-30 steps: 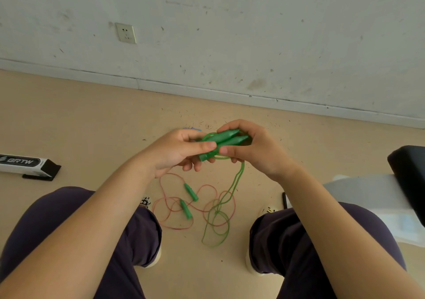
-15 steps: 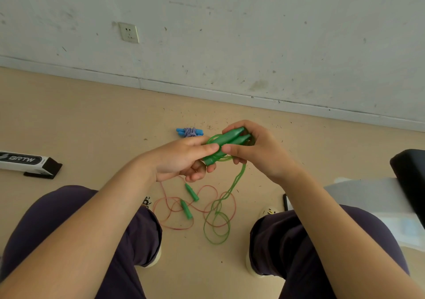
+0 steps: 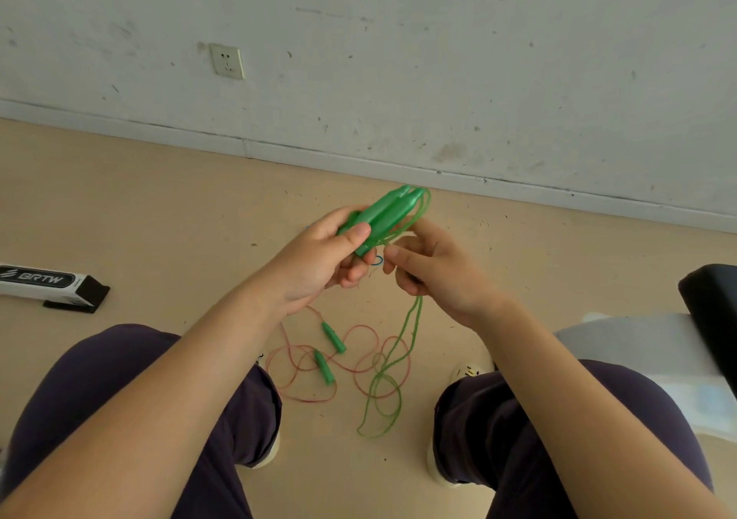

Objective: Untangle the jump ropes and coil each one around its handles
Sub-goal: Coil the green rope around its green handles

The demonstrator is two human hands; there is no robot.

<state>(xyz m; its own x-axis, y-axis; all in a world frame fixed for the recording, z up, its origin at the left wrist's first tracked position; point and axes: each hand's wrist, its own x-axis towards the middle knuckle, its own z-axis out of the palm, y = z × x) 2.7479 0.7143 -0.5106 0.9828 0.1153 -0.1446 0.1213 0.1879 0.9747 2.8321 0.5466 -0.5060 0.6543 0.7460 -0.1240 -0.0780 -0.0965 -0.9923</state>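
Left hand (image 3: 319, 257) is gripping two smooth green plastic handles (image 3: 383, 211); right hand (image 3: 434, 267) fingers are pinching the thin green rope (image 3: 410, 319) trailing to the floor (image 3: 159, 207), near a looped red rope (image 3: 359, 359)

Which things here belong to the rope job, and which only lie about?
Job: green plastic handles in left hand; thin green rope at right hand; thin red rope.
Lying about: white and black box; white wall socket.

Scuffed white wall (image 3: 438, 60) with a socket (image 3: 227, 62) set above its baseboard (image 3: 159, 135). Below the baseboard, speckled tan floor (image 3: 139, 207). Even daylight.
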